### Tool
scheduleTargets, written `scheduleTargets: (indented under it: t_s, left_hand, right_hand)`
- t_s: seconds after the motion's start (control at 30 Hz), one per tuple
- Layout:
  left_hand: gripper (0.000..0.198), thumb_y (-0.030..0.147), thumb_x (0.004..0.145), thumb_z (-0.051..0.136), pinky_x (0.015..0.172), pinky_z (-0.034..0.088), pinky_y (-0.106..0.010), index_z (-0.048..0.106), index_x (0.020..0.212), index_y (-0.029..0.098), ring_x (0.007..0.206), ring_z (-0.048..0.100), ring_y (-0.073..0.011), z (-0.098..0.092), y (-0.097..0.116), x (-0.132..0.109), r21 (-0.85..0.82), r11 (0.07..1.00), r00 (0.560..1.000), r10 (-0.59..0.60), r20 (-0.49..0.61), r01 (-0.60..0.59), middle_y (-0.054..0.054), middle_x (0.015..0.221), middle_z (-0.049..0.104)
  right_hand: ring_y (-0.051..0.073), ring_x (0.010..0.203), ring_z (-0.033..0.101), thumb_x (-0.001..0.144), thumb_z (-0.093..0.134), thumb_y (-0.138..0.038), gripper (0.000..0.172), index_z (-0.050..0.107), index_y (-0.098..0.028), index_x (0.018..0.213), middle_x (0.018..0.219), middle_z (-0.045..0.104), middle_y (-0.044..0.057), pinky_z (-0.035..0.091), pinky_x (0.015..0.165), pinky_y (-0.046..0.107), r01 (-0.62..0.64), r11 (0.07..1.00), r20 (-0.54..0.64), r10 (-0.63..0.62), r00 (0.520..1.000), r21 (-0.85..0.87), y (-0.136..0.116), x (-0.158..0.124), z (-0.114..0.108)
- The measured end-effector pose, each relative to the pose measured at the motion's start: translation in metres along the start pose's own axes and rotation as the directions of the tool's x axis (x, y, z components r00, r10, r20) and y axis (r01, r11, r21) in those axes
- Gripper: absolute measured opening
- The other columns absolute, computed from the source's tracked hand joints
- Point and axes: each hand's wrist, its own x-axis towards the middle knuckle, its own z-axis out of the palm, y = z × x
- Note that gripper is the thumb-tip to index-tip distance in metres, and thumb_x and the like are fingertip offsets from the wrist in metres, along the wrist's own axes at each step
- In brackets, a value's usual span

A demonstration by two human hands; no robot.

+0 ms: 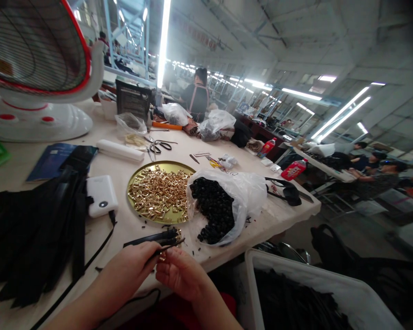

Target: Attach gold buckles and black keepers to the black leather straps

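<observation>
At six o'clock over the pale tabletop [182, 151], left hand [140, 259] and right hand [184, 271] share a narrow grip on a strap [175, 244], with a tray [172, 166] central, a fan [37, 64] at ten, and lit tubes [301, 94] across the room [261, 41] at two.

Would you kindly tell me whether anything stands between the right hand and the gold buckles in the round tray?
Yes: black straps lie on the table between the tray and the right hand; the way over them looks open.

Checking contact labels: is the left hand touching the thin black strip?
Touching: the head view shows the thin black strip running out from the left hand, against its thumb.
</observation>
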Motion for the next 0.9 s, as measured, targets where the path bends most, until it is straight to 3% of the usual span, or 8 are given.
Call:
scheduleTargets:
  t_s: [0.13,0.23,0.37,0.47,0.53,0.7,0.9]
  left_hand:
    - [0.023,0.035,0.083,0.042,0.071,0.044,-0.026,0.063,0.082,0.026,0.078,0.062,-0.0192,0.001,0.001,0.001,0.052,0.996,0.996,0.069,0.056,-0.072,-0.002,0.084,0.069]
    - [0.023,0.037,0.084,0.041,0.072,0.044,-0.027,0.06,0.09,0.024,0.082,0.062,-0.0205,0.0,0.002,0.0,0.016,1.0,0.998,-0.006,0.058,0.005,-0.002,0.089,0.068]
    - [0.03,0.043,0.084,0.035,0.065,0.044,-0.026,0.053,0.096,0.022,0.074,0.061,-0.0195,-0.003,0.0,-0.003,-0.081,0.988,0.991,-0.126,0.048,0.129,-0.001,0.08,0.066]
    - [0.032,0.047,0.083,0.033,0.056,0.042,-0.022,0.054,0.085,0.022,0.057,0.054,-0.0152,-0.003,-0.003,-0.005,-0.167,0.974,0.984,-0.139,0.111,0.156,0.004,0.058,0.056]
    - [0.031,0.047,0.08,0.034,0.052,0.04,-0.021,0.052,0.079,0.023,0.05,0.048,-0.0132,-0.001,-0.003,-0.006,-0.225,0.956,0.974,-0.153,0.17,0.189,0.007,0.051,0.05]
    - [0.032,0.048,0.078,0.035,0.049,0.037,-0.02,0.053,0.078,0.022,0.049,0.043,-0.0121,0.004,-0.003,-0.006,-0.294,0.931,0.96,-0.149,0.236,0.216,0.007,0.051,0.046]
    - [0.032,0.045,0.08,0.038,0.054,0.038,-0.02,0.059,0.079,0.021,0.055,0.049,-0.0133,-0.002,-0.004,-0.001,-0.179,0.972,0.965,-0.107,0.239,0.152,0.006,0.056,0.05]
  right_hand:
    - [0.005,0.053,0.053,0.061,0.077,-0.022,0.028,0.061,-0.012,0.081,0.067,0.061,-0.002,0.042,0.055,0.018,-0.027,1.0,0.005,0.027,1.0,-0.004,0.001,0.0,-0.003]
    - [0.005,0.054,0.054,0.057,0.079,-0.019,0.027,0.06,-0.013,0.076,0.065,0.062,-0.002,0.042,0.055,0.017,0.0,1.0,-0.048,0.002,0.999,0.03,0.001,0.0,-0.003]
    - [0.005,0.053,0.053,0.054,0.079,-0.019,0.026,0.057,-0.016,0.068,0.064,0.06,-0.004,0.043,0.055,0.017,0.22,0.975,-0.178,-0.215,0.96,0.007,-0.003,0.0,0.002]
    - [0.005,0.052,0.052,0.054,0.079,-0.02,0.026,0.058,-0.018,0.07,0.062,0.058,-0.006,0.045,0.056,0.018,0.409,0.912,-0.223,-0.408,0.886,-0.044,-0.01,0.0,0.006]
    - [0.005,0.052,0.053,0.054,0.08,-0.021,0.029,0.06,-0.018,0.074,0.063,0.058,-0.006,0.046,0.056,0.018,0.454,0.891,-0.246,-0.446,0.86,-0.028,-0.014,-0.001,0.008]
    - [0.005,0.052,0.053,0.049,0.083,-0.024,0.034,0.063,-0.017,0.075,0.069,0.062,-0.003,0.047,0.054,0.018,0.384,0.923,-0.307,-0.358,0.882,0.028,-0.011,-0.003,0.01]
    - [0.006,0.048,0.05,0.051,0.081,-0.03,0.031,0.065,-0.016,0.074,0.068,0.061,-0.001,0.046,0.05,0.02,0.363,0.931,-0.324,-0.359,0.876,-0.049,-0.001,-0.004,0.01]
